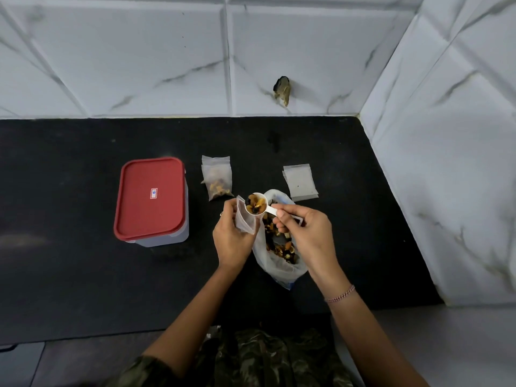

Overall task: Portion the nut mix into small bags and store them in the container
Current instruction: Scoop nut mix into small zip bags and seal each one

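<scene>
- Black and matt, the worktop [83, 275] fills the middle of the view; camouflage-patterned clothing [265, 358] sits at its near edge.
- Both forearms reach forward from there, and the right wrist wears a thin pink bracelet [340, 294].
- Nearer the middle, the left hand [231, 241] holds a small bag [245, 222] upright. Its fingers are curled round the clear plastic, and the bag's mouth faces up.
- Beside it, the right hand [304, 233] pinches the handle of a white scoop [265, 209] between thumb and fingertips. The bowl is heaped with nut mix [255, 205] — orange, tan and dark pieces — and hangs right at the small bag's mouth.
- Under the right hand lies the large bag [261, 247], thin whitish plastic, open and slumped on the worktop, with more of the mix showing inside.
- Just beyond the hands rests a filled bag [217, 178], translucent, with its contents gathered at the near end.
- To its right, well apart, lies a flat stack of empty bags [301, 181].
- Off to the left stands the container [178, 236], a clear rectangular tub closed with a red lid [150, 213] that bears a small label.
- Behind everything rises the wall [139, 65], white marble-look tiles, with a dark patch [282, 90] low on it.
</scene>
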`<action>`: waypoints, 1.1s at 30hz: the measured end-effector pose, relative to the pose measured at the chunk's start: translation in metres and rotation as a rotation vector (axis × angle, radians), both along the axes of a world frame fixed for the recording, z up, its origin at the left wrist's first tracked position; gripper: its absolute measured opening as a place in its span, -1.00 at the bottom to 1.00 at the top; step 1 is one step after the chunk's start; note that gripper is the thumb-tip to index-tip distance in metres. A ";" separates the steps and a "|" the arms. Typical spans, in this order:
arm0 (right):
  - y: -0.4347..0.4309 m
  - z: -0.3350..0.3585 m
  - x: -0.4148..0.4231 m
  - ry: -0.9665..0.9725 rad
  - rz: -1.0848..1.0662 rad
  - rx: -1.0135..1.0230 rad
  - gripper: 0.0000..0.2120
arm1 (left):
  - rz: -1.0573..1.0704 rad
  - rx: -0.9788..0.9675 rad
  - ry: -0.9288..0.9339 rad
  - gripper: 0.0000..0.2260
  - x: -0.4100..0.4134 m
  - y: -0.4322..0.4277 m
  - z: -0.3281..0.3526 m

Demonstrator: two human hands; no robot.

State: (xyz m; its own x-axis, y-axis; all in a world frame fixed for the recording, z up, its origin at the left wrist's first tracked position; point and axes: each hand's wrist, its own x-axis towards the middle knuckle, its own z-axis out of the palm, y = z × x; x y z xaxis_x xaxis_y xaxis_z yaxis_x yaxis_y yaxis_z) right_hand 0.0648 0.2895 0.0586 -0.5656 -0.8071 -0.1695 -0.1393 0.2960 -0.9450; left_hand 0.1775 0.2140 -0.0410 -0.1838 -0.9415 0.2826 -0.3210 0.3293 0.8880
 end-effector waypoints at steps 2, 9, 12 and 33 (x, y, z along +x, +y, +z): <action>-0.002 0.002 0.002 0.086 0.022 -0.002 -0.81 | 0.018 -0.001 0.001 -0.63 0.000 -0.002 0.000; -0.007 0.007 0.009 0.348 0.071 -0.034 -0.81 | 0.070 -0.030 -0.046 -0.59 0.000 -0.003 0.003; -0.009 0.003 0.009 0.553 0.100 -0.072 -0.81 | 0.071 -0.023 -0.047 -0.58 0.000 -0.003 0.007; -0.007 -0.023 -0.006 1.190 0.457 -0.439 -0.72 | 0.037 0.005 0.072 -0.64 -0.005 -0.010 0.016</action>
State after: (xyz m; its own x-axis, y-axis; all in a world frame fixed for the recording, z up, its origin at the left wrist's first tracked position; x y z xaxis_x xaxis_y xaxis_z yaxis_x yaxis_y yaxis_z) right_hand 0.0588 0.2820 0.0354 0.1445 -0.8220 0.5509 -0.9387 -0.2900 -0.1864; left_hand 0.1727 0.2040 -0.0252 -0.1283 -0.9487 0.2888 -0.2679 0.3136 0.9110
